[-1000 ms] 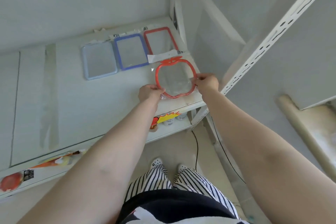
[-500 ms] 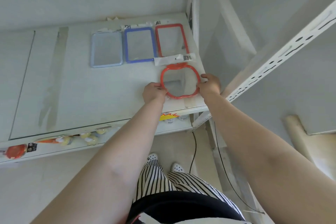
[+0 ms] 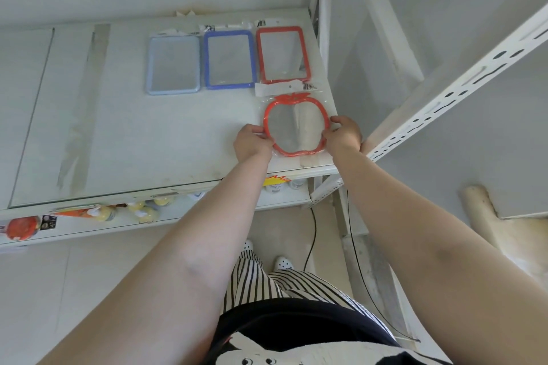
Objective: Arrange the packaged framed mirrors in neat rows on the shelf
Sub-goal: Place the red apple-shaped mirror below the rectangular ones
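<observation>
A red apple-shaped packaged mirror (image 3: 296, 124) lies flat at the right front of the white shelf (image 3: 133, 133). My left hand (image 3: 252, 142) pinches its left rim and my right hand (image 3: 344, 135) pinches its right rim. Behind it, along the back of the shelf, three rectangular packaged mirrors lie in a row: a light blue one (image 3: 173, 64), a dark blue one (image 3: 229, 59) and a red one (image 3: 283, 53). The apple mirror's white header card touches the red rectangular mirror's front edge.
A white slotted upright (image 3: 444, 98) runs diagonally at the right, close to my right hand. A lower shelf (image 3: 89, 216) holds small yellow and orange items. A black cable (image 3: 311, 234) hangs below. The shelf's left part bears only tape marks.
Both hands have lowered the apple mirror onto the shelf and squared it behind the red rectangular mirror. The camera has shifted, so the shelf sits more centred.
</observation>
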`<move>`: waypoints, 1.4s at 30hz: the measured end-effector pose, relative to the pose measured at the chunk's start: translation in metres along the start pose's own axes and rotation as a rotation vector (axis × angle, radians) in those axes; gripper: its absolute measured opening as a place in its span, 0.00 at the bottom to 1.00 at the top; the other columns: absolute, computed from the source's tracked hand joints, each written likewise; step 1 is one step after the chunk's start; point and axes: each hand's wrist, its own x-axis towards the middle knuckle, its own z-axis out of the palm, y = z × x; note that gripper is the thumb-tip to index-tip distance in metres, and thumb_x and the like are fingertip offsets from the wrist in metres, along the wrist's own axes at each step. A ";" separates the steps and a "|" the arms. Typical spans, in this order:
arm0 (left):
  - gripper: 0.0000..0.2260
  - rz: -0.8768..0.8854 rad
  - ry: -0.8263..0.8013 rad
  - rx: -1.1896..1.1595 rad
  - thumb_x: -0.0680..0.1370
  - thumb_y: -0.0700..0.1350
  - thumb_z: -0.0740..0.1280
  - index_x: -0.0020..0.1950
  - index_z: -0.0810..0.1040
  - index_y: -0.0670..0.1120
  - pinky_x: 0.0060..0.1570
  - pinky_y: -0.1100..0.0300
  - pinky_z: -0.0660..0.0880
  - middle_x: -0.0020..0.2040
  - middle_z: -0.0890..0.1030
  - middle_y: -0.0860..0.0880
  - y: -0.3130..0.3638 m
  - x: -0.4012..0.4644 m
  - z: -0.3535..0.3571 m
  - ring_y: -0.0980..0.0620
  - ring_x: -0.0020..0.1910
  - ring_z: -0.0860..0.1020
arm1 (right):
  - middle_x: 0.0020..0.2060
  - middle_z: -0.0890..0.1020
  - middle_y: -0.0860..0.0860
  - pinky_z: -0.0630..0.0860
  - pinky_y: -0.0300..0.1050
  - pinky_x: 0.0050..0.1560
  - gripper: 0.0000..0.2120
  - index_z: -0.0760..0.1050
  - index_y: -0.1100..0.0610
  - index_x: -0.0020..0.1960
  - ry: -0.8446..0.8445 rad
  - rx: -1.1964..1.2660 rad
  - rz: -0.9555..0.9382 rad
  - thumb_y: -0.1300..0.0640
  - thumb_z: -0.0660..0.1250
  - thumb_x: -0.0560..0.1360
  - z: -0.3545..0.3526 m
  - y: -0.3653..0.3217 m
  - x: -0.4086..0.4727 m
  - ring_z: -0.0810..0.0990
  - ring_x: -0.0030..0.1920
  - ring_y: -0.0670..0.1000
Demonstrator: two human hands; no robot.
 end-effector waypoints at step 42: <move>0.23 0.398 0.114 0.594 0.73 0.41 0.68 0.68 0.72 0.48 0.60 0.53 0.73 0.64 0.75 0.46 -0.073 -0.018 -0.266 0.45 0.63 0.73 | 0.59 0.78 0.51 0.75 0.48 0.57 0.23 0.73 0.51 0.65 -0.426 -0.536 -0.944 0.58 0.70 0.71 0.137 -0.111 -0.188 0.74 0.61 0.53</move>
